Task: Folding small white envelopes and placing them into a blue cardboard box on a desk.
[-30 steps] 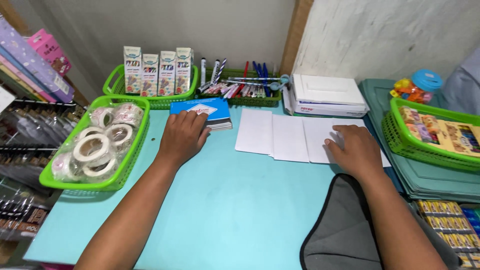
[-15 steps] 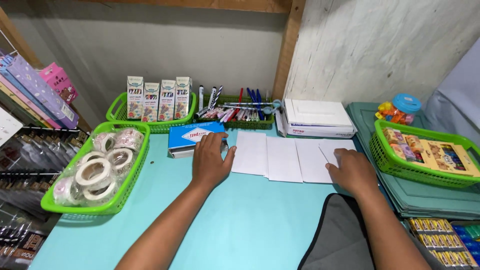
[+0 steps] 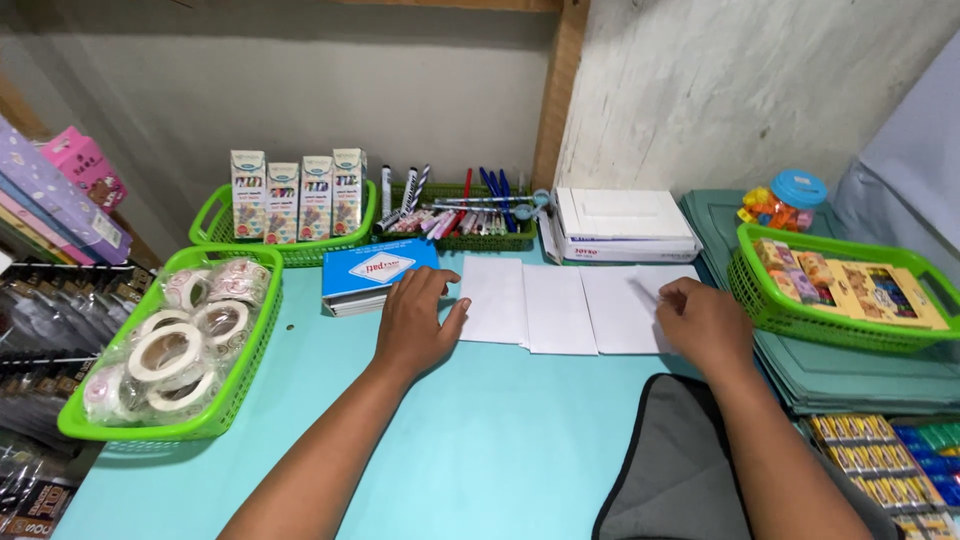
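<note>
Evidently, from the head view, the left hand (image 3: 415, 325) lies flat with fingers spread on the pale blue tabletop (image 3: 480, 440), its fingertips touching the left edge of the row of white paper sheets (image 3: 560, 305) and the stack of blue-covered booklets (image 3: 375, 275), likely steadying both. The right hand (image 3: 705, 320) rests curled on the rightmost sheet, fingers drawn together at its edge; whether it pinches the paper I cannot tell. Green plastic basket of tape rolls (image 3: 165, 345) sits well left, a green pen tray (image 3: 460, 215) behind the sheets.
</note>
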